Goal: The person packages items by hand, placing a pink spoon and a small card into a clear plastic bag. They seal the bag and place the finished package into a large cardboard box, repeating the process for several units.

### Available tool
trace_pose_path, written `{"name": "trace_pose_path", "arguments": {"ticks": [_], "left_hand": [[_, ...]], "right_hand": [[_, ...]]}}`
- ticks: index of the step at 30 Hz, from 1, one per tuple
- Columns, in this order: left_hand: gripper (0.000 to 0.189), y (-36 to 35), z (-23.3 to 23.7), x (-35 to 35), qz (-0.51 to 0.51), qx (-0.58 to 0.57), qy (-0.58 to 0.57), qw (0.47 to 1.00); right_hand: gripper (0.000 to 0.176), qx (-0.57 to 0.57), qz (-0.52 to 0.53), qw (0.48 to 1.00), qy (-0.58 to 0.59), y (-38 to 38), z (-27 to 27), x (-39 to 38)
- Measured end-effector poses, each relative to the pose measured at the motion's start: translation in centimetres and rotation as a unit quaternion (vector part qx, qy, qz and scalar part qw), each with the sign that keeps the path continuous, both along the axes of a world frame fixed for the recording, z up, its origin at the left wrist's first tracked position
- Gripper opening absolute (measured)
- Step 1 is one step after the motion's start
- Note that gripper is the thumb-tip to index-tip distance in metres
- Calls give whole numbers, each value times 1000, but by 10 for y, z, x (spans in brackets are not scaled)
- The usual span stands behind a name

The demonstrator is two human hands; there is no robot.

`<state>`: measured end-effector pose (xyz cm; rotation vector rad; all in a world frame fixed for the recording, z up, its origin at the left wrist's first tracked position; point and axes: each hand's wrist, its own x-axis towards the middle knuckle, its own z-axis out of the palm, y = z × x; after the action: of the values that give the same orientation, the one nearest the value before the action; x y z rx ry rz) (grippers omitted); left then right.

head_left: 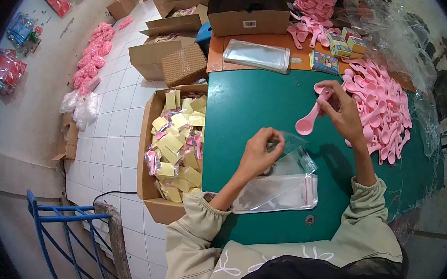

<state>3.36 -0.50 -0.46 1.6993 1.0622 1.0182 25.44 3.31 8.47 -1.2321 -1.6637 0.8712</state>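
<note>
Over the green table, my right hand (342, 109) pinches a pink measuring spoon (309, 119) by its handle, the round bowl hanging down toward the left. My left hand (260, 149) has its fingers closed on a clear plastic bag (292, 152), which spreads out to the right of the fingertips. Below that bag lies a stack of clear plastic bags (276, 194) near the table's front edge. A large heap of pink spoons (381, 107) covers the table just right of my right hand.
An open carton (148, 162) of packed bags with yellow cards stands left of the green table (241, 103). Toward the back lie another stack of clear bags (257, 56), small card packs (324, 62) and a brown box (249, 20). Crumpled plastic (400, 33) hangs at the right.
</note>
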Motion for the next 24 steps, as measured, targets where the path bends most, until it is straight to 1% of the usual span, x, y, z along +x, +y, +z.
{"name": "trace_pose_path", "arguments": {"ticks": [1, 2, 3, 4, 7, 10, 13, 15, 19, 21, 22, 24], "left_hand": [[29, 1, -1, -1, -23, -80, -73, 994], [30, 3, -1, -2, -45, -159, -145, 975], [32, 4, 2, -4, -67, -236, -216, 945], [33, 3, 5, -6, -70, -234, -204, 948], [37, 2, 17, -9, -77, -236, -180, 952], [37, 2, 21, -9, -77, -258, -188, 945], [36, 2, 19, -9, -68, -261, -205, 941], [36, 3, 15, -9, -56, -246, -208, 945], [37, 2, 17, -6, -79, -238, -244, 937], [35, 0, 20, -5, -83, -218, -253, 939], [34, 1, 20, -6, -80, -216, -242, 943], [35, 1, 22, -8, -73, -212, -219, 950]], "right_hand": [[20, -11, 16, 1000, 23, 0, -1, -1], [21, -4, 7, 1000, 22, -1, 0, -3], [21, 4, -1, 1000, 21, -1, 1, -5], [22, 11, -10, 1000, 20, -3, 2, -7], [23, 28, -7, 997, 71, -9, 7, -13], [23, 4, 21, 997, 68, -14, 12, -17], [23, -8, 46, 999, 6, -15, 7, -16], [24, -11, 59, 998, 9, -16, 9, -19], [21, -23, 71, 997, 15, -20, 5, -31], [20, -33, 76, 997, -10, -20, -2, -33], [20, -38, 78, 996, -22, -21, -4, -33], [20, -3, 60, 998, -9, -21, -2, -34]]}}
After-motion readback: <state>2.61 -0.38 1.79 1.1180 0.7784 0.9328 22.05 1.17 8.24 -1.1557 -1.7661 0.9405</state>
